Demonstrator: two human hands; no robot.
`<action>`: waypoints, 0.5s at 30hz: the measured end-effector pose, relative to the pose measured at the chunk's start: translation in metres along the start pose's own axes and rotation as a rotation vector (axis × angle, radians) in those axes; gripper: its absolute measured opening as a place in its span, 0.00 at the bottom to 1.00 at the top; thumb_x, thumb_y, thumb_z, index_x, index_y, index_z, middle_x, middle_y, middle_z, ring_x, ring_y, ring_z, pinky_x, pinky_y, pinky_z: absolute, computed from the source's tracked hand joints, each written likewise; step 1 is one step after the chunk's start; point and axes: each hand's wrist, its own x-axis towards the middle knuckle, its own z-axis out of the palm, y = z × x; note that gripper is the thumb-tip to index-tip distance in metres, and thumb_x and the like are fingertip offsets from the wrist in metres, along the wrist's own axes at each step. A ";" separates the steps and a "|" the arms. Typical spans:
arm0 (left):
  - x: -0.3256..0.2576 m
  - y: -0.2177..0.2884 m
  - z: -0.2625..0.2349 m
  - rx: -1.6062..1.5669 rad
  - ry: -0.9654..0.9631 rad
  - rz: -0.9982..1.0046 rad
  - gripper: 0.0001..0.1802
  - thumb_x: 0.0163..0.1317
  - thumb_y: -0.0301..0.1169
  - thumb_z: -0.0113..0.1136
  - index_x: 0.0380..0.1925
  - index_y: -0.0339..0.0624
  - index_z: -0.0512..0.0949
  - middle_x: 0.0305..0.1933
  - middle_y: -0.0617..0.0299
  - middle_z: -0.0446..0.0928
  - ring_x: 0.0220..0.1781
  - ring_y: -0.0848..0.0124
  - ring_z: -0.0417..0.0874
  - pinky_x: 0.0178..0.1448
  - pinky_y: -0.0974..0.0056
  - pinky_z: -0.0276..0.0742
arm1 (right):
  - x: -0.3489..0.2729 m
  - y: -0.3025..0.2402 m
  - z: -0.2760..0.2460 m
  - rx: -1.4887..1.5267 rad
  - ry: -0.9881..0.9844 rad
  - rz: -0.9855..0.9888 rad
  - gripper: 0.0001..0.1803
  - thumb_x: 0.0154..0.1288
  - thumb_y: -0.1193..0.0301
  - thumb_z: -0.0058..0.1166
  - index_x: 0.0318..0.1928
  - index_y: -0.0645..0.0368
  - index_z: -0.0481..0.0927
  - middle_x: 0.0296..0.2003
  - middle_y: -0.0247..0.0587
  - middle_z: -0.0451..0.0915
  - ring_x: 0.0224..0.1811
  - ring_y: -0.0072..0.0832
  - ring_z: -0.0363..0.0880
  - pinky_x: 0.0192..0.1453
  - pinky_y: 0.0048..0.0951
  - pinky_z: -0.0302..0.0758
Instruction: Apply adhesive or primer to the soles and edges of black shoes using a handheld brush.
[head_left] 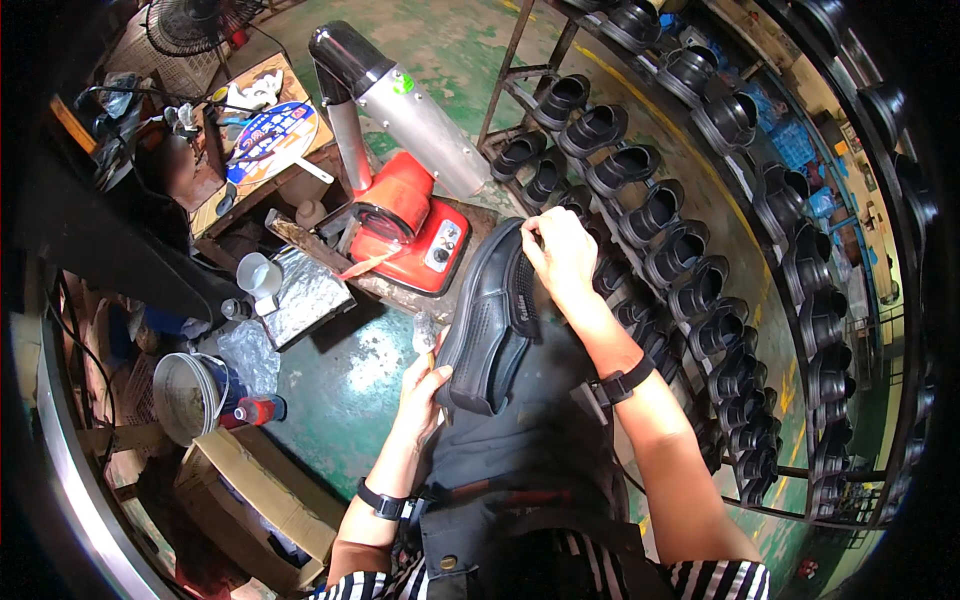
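A black leather shoe (482,350) is held tilted over my lap, its toe pointing up and away from me. My left hand (424,396) closes at the shoe's left side near the heel. The same hand also holds a thin stick with a pale, wrapped-looking head (425,332), which stands up beside the shoe. At the toe end, my right hand (561,254) has thumb and fingers pinched together against the shoe's edge. Anything between those fingertips is too small to make out. Both wrists wear dark bands.
Ahead stands a red machine (415,235) with a large silver tube (425,130). Rows of black shoes fill the rack (735,470) on my right. Left are a foil-covered stand (305,295) with a plastic cup (260,275), a white bucket (187,400), a red bottle (258,409) and a cardboard box (265,490).
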 end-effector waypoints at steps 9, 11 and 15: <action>0.004 0.006 0.009 -0.044 -0.001 0.014 0.34 0.60 0.21 0.52 0.68 0.27 0.60 0.68 0.52 0.67 0.66 0.68 0.71 0.68 0.66 0.66 | 0.001 -0.007 0.007 0.242 -0.045 0.272 0.06 0.52 0.76 0.64 0.32 0.57 0.82 0.29 0.34 0.76 0.26 0.23 0.77 0.32 0.23 0.75; 0.004 0.004 0.008 -0.031 0.014 0.000 0.34 0.60 0.21 0.52 0.68 0.27 0.60 0.68 0.52 0.67 0.66 0.68 0.71 0.68 0.66 0.67 | 0.000 -0.007 0.009 0.289 -0.040 0.298 0.05 0.54 0.77 0.63 0.33 0.58 0.82 0.29 0.33 0.76 0.26 0.20 0.76 0.33 0.20 0.75; 0.004 0.000 0.007 -0.040 0.021 -0.010 0.34 0.60 0.21 0.52 0.68 0.26 0.60 0.69 0.52 0.66 0.66 0.68 0.71 0.68 0.66 0.67 | -0.003 -0.003 0.006 0.394 -0.059 0.334 0.04 0.56 0.77 0.63 0.33 0.59 0.82 0.30 0.31 0.76 0.27 0.17 0.76 0.34 0.18 0.75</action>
